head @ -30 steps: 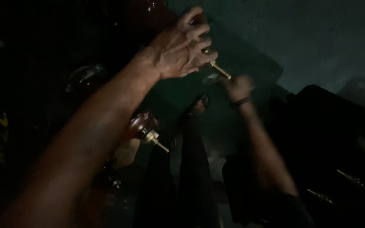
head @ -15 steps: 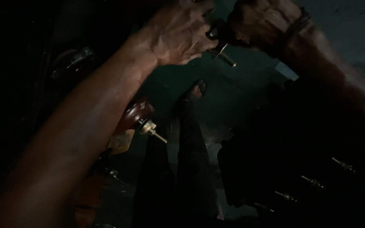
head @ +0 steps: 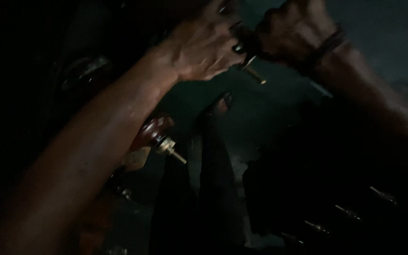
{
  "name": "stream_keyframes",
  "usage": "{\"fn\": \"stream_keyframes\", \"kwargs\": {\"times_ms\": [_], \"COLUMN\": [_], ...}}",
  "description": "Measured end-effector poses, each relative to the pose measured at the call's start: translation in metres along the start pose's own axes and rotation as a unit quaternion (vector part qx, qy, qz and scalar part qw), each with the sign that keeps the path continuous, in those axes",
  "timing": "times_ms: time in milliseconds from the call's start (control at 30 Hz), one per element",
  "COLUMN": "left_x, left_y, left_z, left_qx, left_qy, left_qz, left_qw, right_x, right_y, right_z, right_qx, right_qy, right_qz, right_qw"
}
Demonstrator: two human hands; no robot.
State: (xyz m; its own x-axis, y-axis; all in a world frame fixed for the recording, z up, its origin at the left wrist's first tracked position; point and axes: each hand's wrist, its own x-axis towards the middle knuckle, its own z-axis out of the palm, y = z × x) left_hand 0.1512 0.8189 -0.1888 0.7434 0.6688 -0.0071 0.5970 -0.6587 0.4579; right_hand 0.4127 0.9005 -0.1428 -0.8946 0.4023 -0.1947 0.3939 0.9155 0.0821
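Note:
The scene is very dark. My left hand (head: 199, 47) and my right hand (head: 293, 33) meet at the top of the view, both with fingers curled around a small dark piece with a brass tip (head: 256, 75) that points down to the right. A dark band circles my right wrist (head: 329, 47). Under my left forearm sits a reddish-brown rounded part with a brass stem (head: 161, 139), touched by neither hand.
My legs in dark trousers (head: 213, 189) stretch away below, with a foot (head: 220, 101) at the far end. A dark case (head: 345, 189) at the right holds a row of brass-tipped pieces (head: 350, 212). More dim rounded objects (head: 86, 71) lie at the left.
My right hand has risen from lower down to join my left hand at the brass-tipped piece. The view has shifted, so both hands now sit at the top edge.

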Motion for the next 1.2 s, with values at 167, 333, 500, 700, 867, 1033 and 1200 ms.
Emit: {"fn": "stream_keyframes", "kwargs": {"times_ms": [167,333,500,700,867,1033,1200], "left_x": [0.007,0.004,0.005,-0.132,-0.248,-0.320,-0.339], "left_y": [0.002,-0.001,0.058,0.252,0.336,0.391,0.421], "left_z": [-0.017,0.002,-0.046,-0.054,0.022,0.073,0.098], "left_qx": [0.108,0.135,0.034,-0.351,-0.348,-0.273,-0.663], "left_qy": [-0.062,-0.049,0.104,0.001,-0.160,0.114,-0.093], "left_qz": [0.015,0.013,-0.152,-0.190,-0.286,-0.191,-0.367], "left_qw": [0.992,0.990,0.982,0.917,0.878,0.936,0.646], "right_x": [0.001,-0.034,-0.143,-0.169,-0.148,-0.132,-0.122], "right_y": [0.003,0.024,-0.027,-0.264,-0.339,-0.388,-0.469], "right_z": [0.027,0.021,-0.030,-0.054,-0.114,-0.137,-0.127], "right_qx": [0.022,0.142,0.183,0.212,0.394,0.227,0.588], "right_qy": [0.004,0.015,-0.095,-0.407,-0.067,0.081,0.176], "right_qz": [0.013,0.135,0.334,0.209,0.195,0.467,0.461], "right_qw": [1.000,0.981,0.920,0.863,0.896,0.851,0.641]}}
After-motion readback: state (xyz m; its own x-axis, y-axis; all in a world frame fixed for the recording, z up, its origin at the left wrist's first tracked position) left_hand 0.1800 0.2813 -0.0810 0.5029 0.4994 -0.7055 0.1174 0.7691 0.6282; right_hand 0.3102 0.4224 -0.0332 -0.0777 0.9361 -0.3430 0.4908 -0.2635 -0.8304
